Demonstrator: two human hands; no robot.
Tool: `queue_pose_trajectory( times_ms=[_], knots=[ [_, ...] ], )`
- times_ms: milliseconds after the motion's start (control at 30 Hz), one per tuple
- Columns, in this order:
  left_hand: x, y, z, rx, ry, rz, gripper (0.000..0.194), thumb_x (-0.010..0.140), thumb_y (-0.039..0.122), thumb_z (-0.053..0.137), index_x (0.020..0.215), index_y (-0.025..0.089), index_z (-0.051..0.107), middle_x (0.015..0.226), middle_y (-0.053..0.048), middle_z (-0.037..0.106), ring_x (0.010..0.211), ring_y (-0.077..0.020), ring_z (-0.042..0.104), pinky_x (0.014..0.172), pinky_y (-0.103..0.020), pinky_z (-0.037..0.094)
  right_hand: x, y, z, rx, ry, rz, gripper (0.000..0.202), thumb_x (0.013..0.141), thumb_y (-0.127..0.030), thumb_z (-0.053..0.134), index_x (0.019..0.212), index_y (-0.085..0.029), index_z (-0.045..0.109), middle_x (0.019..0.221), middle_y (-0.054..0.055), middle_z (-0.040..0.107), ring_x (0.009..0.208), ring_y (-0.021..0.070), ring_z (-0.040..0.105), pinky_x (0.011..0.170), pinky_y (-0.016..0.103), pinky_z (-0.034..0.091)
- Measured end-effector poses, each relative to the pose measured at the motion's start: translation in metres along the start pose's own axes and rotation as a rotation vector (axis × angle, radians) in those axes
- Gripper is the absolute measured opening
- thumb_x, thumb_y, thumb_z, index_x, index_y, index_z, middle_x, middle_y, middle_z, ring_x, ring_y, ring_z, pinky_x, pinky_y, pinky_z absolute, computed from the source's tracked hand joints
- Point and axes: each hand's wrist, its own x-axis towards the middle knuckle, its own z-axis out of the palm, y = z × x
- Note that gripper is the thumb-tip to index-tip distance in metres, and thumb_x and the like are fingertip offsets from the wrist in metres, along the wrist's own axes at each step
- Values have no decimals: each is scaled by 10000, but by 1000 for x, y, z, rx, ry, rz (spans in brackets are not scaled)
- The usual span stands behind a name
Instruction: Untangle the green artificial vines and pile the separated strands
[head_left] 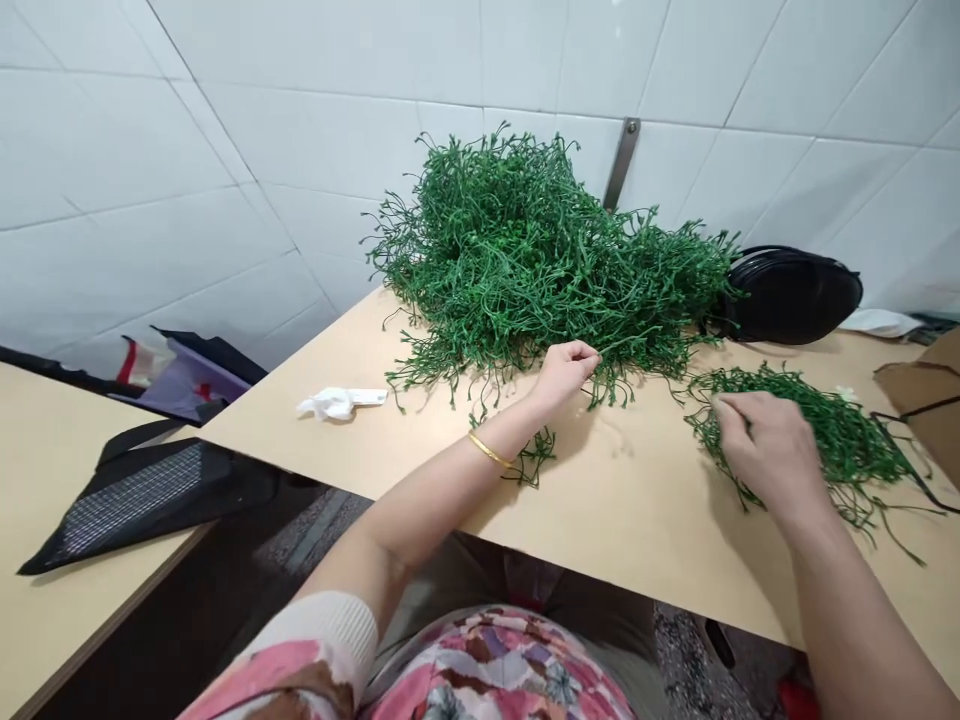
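A large heap of green artificial plant stems with small forked tips rises against the wall at the back of the table. At its front edge my left hand is closed in a pinch, with a thin green stem at the fingertips. My right hand hangs over a smaller, flatter pile of green stems on the right. Its thumb and forefinger are pressed together; what they hold, if anything, cannot be made out. A few loose stems lie beneath my left forearm.
A crumpled white tissue lies on the table at left. A black pouch stands behind the smaller pile. Glasses and a cardboard box are at far right. A black mesh bag rests on the left table.
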Motion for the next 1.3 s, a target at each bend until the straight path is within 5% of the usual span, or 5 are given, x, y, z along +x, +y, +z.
queue_pose_trajectory(
  times_ms=[167,300,667,867,1300],
  knots=[
    [-6,-12,9,-113,-13,-42,74,591,97,620,642,124,572,551,56,499,517,-41,394,531,-195,304,31,-59,33,762,-319,49,289,712,-466,649,821,-200,676,846,80,680,791,215,583,713,349,443],
    [-6,-11,-1,-200,-45,-153,113,555,35,566,632,118,562,546,40,517,511,-50,440,531,-201,320,39,-70,68,1120,-520,175,390,575,-505,737,776,-180,663,630,7,595,585,138,506,565,288,407],
    [-4,-11,-17,175,-240,-58,62,600,142,613,658,121,617,538,45,501,530,-59,394,552,-218,291,35,-47,79,1184,-283,252,262,612,-437,734,654,-195,640,606,-13,548,601,125,492,600,279,413],
    [-6,-13,-16,154,-301,-17,264,625,359,674,575,129,555,520,45,443,522,-58,361,538,-224,270,32,-53,77,1199,-285,224,197,664,-388,699,686,-198,652,652,1,604,660,142,551,661,295,446],
    [-11,-10,-16,336,-293,7,119,647,171,555,554,139,488,492,55,400,479,-51,328,500,-211,238,29,-56,75,1215,-445,177,287,663,-350,700,906,-199,695,859,38,692,814,175,605,733,324,477]
  ],
)
